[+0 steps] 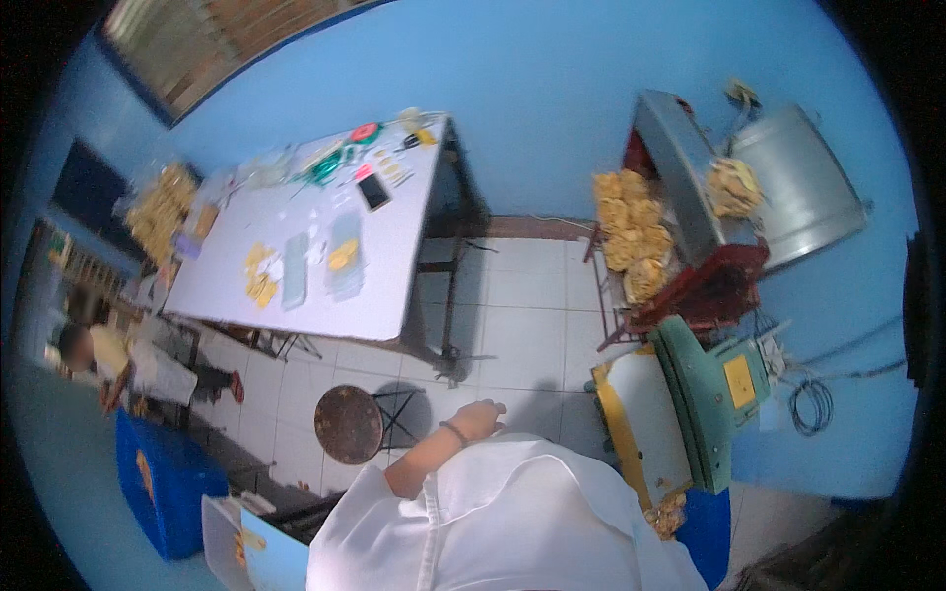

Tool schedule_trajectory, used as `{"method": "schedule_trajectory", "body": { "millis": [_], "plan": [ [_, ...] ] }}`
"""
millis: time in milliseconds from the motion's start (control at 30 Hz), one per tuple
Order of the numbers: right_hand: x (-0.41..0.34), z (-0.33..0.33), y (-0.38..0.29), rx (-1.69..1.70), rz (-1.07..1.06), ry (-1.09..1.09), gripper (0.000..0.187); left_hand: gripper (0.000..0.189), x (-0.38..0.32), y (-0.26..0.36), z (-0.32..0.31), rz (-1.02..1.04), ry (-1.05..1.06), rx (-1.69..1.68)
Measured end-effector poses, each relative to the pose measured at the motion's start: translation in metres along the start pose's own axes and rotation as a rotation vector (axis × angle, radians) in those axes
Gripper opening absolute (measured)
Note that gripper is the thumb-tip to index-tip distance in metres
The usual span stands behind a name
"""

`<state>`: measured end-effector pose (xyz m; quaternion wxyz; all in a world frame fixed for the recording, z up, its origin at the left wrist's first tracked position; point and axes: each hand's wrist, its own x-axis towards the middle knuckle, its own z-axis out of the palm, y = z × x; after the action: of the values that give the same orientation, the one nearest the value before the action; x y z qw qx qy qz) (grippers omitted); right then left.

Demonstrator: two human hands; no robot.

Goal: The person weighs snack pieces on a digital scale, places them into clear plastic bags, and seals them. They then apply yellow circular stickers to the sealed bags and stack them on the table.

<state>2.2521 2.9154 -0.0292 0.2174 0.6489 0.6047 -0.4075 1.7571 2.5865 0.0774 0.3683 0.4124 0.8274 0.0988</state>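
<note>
My left hand (479,421), with a dark bracelet at the wrist, hangs in front of the white garment with its fingers loosely curled; whether they hold anything cannot be told. A round stool (349,425) with a worn brown seat stands to its left on the tiled floor. My right hand is out of view. Before me is a white-topped table (369,295) with a dark phone (373,192), clear plastic bags (295,270), small yellow pieces (260,277) and green ribbon-like strips (325,168).
A green machine (691,402) with a pale work surface stands at right. Behind it, bagged yellowish goods (628,221) lie on a red metal rack beside a metal box (680,170). A blue bin (159,484) is at lower left, near a seated person (126,362). Cables (811,406) hang on the right wall.
</note>
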Motion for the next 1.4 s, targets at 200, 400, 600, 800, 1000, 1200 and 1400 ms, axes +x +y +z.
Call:
{"method": "schedule_trajectory", "body": {
  "millis": [200, 400, 600, 800, 1000, 1200, 1400],
  "plan": [
    [0.010, 0.011, -0.099, -0.180, -0.208, -0.029, 0.027, 0.046, -0.104, -0.064, 0.042, -0.185, 0.090, -0.179],
    [-0.023, 0.099, -0.171, -0.418, -0.423, -0.173, 0.028, 0.040, -0.190, -0.165, 0.150, -0.243, 0.180, -0.313],
    [-0.039, 0.219, -0.230, -0.808, -0.697, -0.421, 0.028, 0.036, -0.283, -0.219, 0.181, -0.348, 0.246, -0.413],
    [-0.066, 0.360, -0.349, -1.084, -1.280, -0.698, 0.029, 0.031, -0.330, -0.238, 0.123, -0.359, 0.537, -0.546],
    [-0.188, 0.429, -0.509, -0.929, -1.389, -0.563, 0.035, 0.016, -0.314, -0.277, 0.034, -0.397, 0.923, -0.631],
    [-0.292, 0.521, -0.670, -0.642, -1.629, -0.867, 0.032, 0.015, -0.273, -0.369, -0.109, -0.413, 1.077, -0.390],
    [-0.303, 0.586, -0.745, -0.495, -1.702, -1.065, 0.030, 0.015, -0.238, -0.478, -0.229, -0.544, 1.075, -0.277]
  ]
}}
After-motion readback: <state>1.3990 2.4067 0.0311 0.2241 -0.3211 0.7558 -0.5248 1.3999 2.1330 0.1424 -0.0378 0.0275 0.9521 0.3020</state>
